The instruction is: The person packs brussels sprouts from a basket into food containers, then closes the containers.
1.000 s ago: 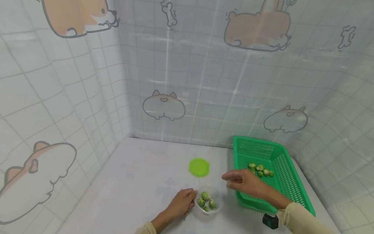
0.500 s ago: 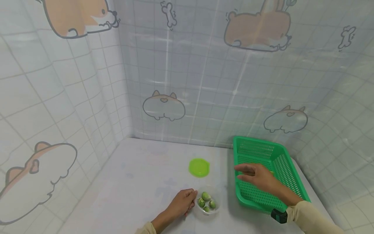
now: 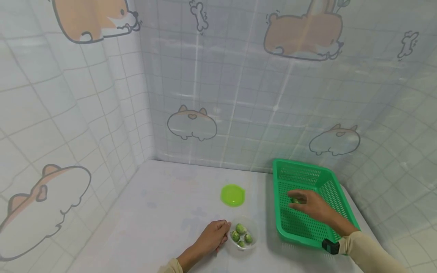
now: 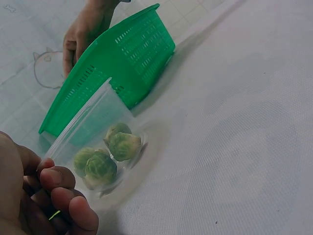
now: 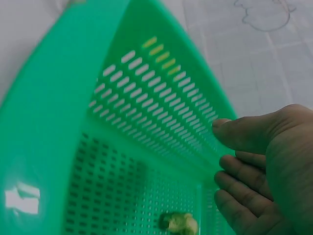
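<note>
My left hand [image 3: 212, 238] pinches the rim of a clear plastic container [image 4: 76, 122] on the table. Several Brussels sprouts [image 3: 240, 228] lie in it, also visible through its wall in the left wrist view. On the right is a green perforated basket [image 3: 277, 197], with my right hand [image 3: 312, 204] over its inside. The right hand's fingers [image 5: 242, 176] are gently bent and apart from the thumb, with nothing between them. Below it a Brussels sprout [image 5: 181, 223] sits on the basket floor. The hand hides most of the basket's contents in the head view.
A bright green round lid [image 3: 233, 195] lies flat on the white-covered table [image 3: 164, 212] behind the container. Tiled sheeting with cartoon dogs [image 3: 192, 125] closes off the back and both sides. The basket stands close to the back sheeting.
My right hand has moved right from beside the container, across the basket's left rim, to over the basket. My left hand and the container have stayed in place.
</note>
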{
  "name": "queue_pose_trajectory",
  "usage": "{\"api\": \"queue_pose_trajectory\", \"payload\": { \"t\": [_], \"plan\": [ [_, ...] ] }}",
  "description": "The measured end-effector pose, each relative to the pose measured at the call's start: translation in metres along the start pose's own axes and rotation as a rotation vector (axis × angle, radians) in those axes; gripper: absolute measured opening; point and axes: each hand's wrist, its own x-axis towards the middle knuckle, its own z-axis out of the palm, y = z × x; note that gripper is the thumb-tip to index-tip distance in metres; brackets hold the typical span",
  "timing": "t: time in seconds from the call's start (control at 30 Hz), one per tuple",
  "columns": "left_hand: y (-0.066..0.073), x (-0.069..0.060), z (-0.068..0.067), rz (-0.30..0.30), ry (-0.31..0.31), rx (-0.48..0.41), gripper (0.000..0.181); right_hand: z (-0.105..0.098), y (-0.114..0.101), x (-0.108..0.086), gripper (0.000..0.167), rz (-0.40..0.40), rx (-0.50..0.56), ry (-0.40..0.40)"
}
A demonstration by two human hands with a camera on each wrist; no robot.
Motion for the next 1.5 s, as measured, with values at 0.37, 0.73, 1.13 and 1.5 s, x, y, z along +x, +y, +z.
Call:
{"api": "queue_pose_trajectory", "payload": {
  "t": [0.37, 0.73, 1.13, 1.5],
  "plan": [
    [0.000, 0.000, 0.001, -0.005, 0.002, -0.002, 0.042, -0.006, 0.032, 0.002, 0.055, 0.057, -0.125, 0.001],
    [-0.002, 0.001, 0.001, -0.008, 0.002, -0.009, 0.042, -0.010, 0.044, 0.005, 0.054, 0.086, -0.237, -0.007],
    [-0.003, 0.001, 0.003, 0.000, 0.004, 0.010, 0.043, -0.012, 0.062, 0.005, 0.048, 0.117, -0.287, -0.012],
    [-0.002, 0.001, 0.002, -0.008, 0.010, 0.008, 0.042, -0.007, 0.069, 0.012, 0.040, 0.057, -0.354, -0.012]
  ]
}}
